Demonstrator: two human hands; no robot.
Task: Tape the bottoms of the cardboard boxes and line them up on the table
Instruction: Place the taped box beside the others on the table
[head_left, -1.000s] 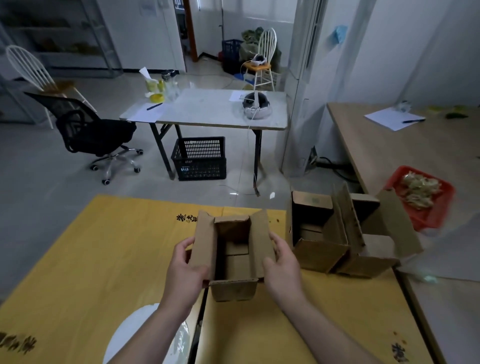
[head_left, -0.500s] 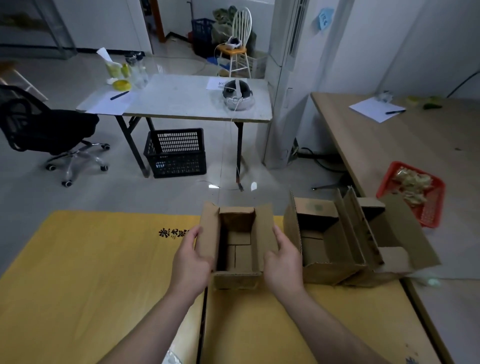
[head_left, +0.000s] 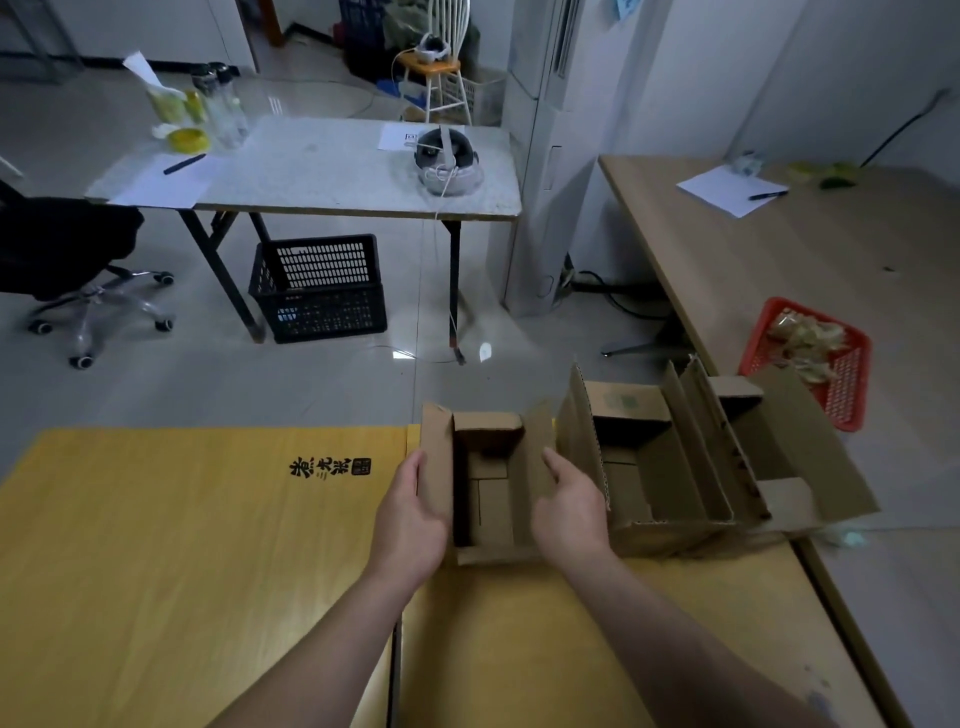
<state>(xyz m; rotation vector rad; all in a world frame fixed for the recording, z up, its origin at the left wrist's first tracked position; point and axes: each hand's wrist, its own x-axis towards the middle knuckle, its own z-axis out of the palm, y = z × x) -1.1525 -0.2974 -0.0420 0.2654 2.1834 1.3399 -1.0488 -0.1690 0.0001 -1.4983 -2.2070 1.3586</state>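
A small open-topped cardboard box (head_left: 488, 499) stands on the yellow table (head_left: 182, 545) near its far edge, flaps up. My left hand (head_left: 415, 512) lies flat against the box's left flap and side. My right hand (head_left: 569, 506) presses its right flap with straight fingers. Right beside it, touching, stand two more open cardboard boxes, one in the middle (head_left: 639, 467) and one at the right end (head_left: 779, 457), so the three form a row. No tape shows in this view; the box bottoms are hidden.
A red tray (head_left: 841, 384) of scraps sits on the wooden table (head_left: 779, 260) to the right. Beyond the yellow table's far edge is floor, with a black crate (head_left: 322, 291) under a grey table (head_left: 311, 171) and an office chair (head_left: 62, 244) at the left.
Both hands carried the small box away from me and to the right, setting it down beside the two other boxes. My fingers have straightened along its sides.
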